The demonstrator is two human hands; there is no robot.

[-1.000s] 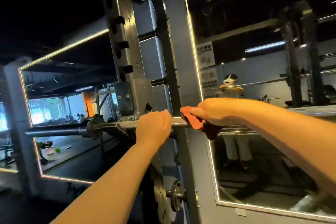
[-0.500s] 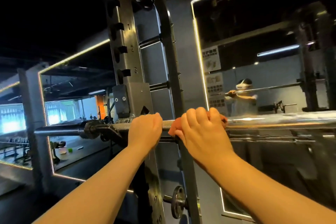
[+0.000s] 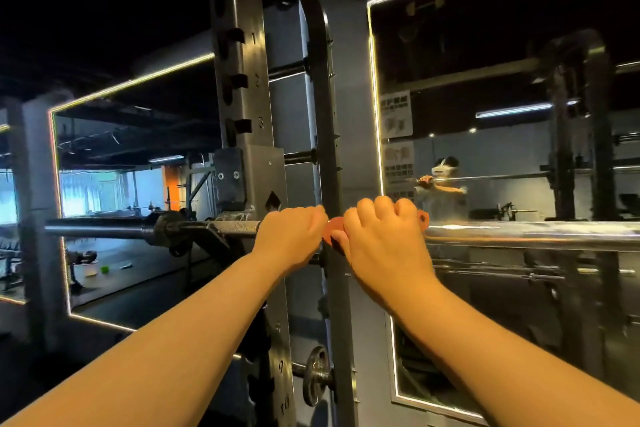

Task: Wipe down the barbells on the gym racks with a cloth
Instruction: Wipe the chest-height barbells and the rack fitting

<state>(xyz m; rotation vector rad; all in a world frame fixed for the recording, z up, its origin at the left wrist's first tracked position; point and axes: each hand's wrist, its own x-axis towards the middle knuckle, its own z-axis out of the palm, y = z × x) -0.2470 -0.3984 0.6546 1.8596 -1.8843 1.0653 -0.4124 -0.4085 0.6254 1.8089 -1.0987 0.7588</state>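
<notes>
A steel barbell (image 3: 526, 234) lies level across the view, resting on a hook of the rack upright (image 3: 249, 87). Its sleeve end (image 3: 97, 227) sticks out to the left. My left hand (image 3: 291, 236) grips the bare bar just right of the hook. Right beside it, my right hand (image 3: 384, 236) is curled over the bar with an orange cloth (image 3: 334, 229) wrapped under the fingers. Only small bits of the cloth show at either side of that hand.
Wall mirrors with lit edges (image 3: 372, 114) hang behind the rack and reflect a person at the bar. A second upright (image 3: 329, 149) stands behind my hands. A small weight plate (image 3: 317, 380) sits on a low peg. Dark gym floor lies to the left.
My right hand with the cloth slid left along the bar until it met my left hand. The view shifted slightly; my left hand kept its grip.
</notes>
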